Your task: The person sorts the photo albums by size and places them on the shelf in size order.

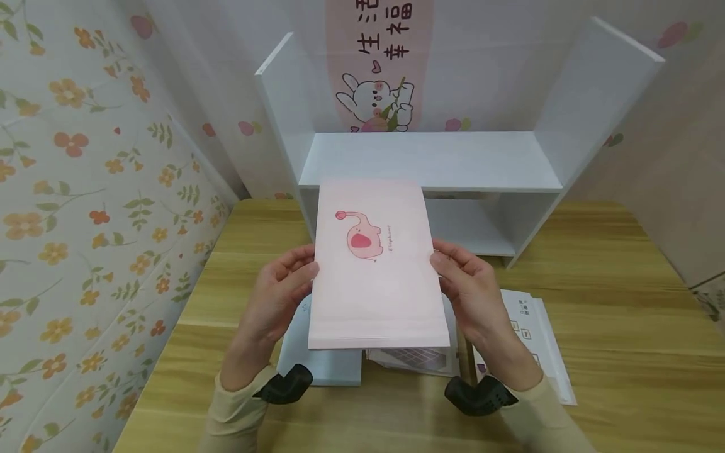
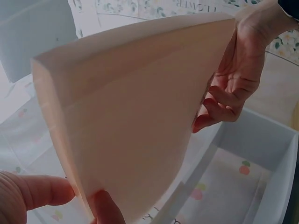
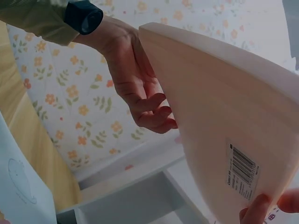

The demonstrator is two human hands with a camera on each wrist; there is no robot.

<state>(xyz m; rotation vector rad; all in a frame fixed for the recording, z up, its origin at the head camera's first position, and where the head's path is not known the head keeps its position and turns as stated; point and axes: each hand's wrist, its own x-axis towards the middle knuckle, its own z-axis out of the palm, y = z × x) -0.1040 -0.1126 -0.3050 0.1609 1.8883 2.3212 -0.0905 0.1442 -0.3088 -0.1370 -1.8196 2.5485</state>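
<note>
While left hand (image 1: pixel 279 296) and right hand (image 1: pixel 476 290) pinch its sides, 1 pink notebook (image 1: pixel 378 286), long axis toward white shelf (image 1: pixel 430 157).

Pink booklet (image 1: pixel 376 296): small word "Elephant" (image 1: pixel 389 239), turned sideways, at 3 o'clock of the elephant drawing (image 1: pixel 362 242). Its other side, right wrist view, carries a barcode sticker (image 3: pixel 242 170) at 4 o'clock; digits and print too fine to read. Pink backdrop panel (image 1: pixel 379 69), head view, 12 o'clock: dark characters, 生活 and 幸福, the first pair cut by the frame edge. White papers (image 1: pixel 523 321) on the desk (image 1: pixel 617 352), 4 o'clock: tiny characters, illegible. Floral cloth (image 2: pixel 163 8), left wrist view, 1 o'clock: upside-down capitals, seemingly "LOWE", partly cropped. Pale-blue cover (image 3: pixel 23 163), right wrist view, 8 o'clock: faint writing, illegible.
</note>
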